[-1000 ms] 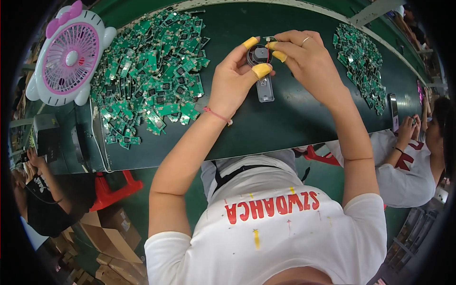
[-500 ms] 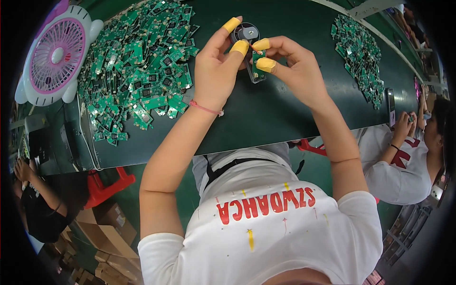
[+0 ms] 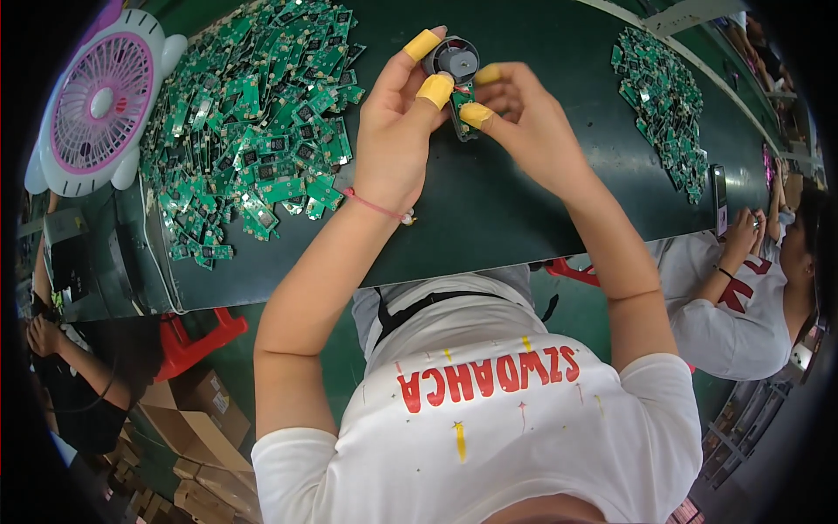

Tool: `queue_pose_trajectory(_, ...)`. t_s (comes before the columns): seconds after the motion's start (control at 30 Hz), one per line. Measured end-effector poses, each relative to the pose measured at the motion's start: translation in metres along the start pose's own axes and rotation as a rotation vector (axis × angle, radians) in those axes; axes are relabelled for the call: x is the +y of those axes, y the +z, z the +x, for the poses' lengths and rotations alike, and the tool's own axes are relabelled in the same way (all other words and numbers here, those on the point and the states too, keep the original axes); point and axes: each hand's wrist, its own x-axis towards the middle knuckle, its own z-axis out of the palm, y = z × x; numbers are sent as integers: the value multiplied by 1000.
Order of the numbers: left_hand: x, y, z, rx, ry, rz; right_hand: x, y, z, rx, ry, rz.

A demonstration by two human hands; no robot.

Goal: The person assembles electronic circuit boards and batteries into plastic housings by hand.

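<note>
My left hand [image 3: 394, 131], with yellow finger covers on thumb and index finger, is closed around a small dark round housing [image 3: 428, 63] with a grey cylindrical motor [image 3: 457, 61] in it. Just below the motor, a narrow green circuit board [image 3: 463, 106] sits in a slim extension of the housing. Thin reddish wires show between motor and board, partly behind my left thumb. My right hand [image 3: 534, 122], also with yellow covers, has its thumb on the board's right edge. Its index finger is raised beside the motor and blurred; the other fingers are curled.
A large heap of green circuit boards [image 3: 262, 122] covers the dark table [image 3: 506, 205] on the left; a smaller heap [image 3: 663, 113] lies at the right. A pink-and-white fan [image 3: 100, 103] stands far left. A person [image 3: 742, 288] works at the right, another [image 3: 78, 375] at the left.
The housing has tilted, so the motor faces me more and the board leans differently. My right index finger has lifted off the board toward the motor; the thumb has shifted left.
</note>
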Motion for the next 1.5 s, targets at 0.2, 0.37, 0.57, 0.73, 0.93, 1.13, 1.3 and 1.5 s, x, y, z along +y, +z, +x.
queue_pose_trajectory(0.2, 2, -5, 4, -16, 18, -2, -3, 0, 7, -308, 73, 136)
queue_pose_trajectory(0.37, 9, -2, 3, -51, -64, -111, -5, -3, 11, -328, 11, 70)
queue_pose_trajectory(0.57, 4, 9, 1, -8, 106, 90, -10, 3, 14, -444, 12, 223)
queue_pose_trajectory(0.73, 7, 1, 4, -55, 14, -141, -18, 2, 16, -559, 115, 414)
queue_pose_trajectory(0.93, 17, -3, 6, -27, -108, -295, -27, -1, 22, -661, 154, 397)
queue_pose_trajectory(1.13, 24, -4, 9, 42, -148, -292, -33, -1, 25, -686, 266, 428)
queue_pose_trajectory(1.3, 27, -5, 12, 136, -256, -282, -49, 4, 32, -689, 614, 815)
queue_pose_trajectory(1.5, 23, -17, 15, 159, -321, -194, -48, 5, 36, -750, 648, 824)
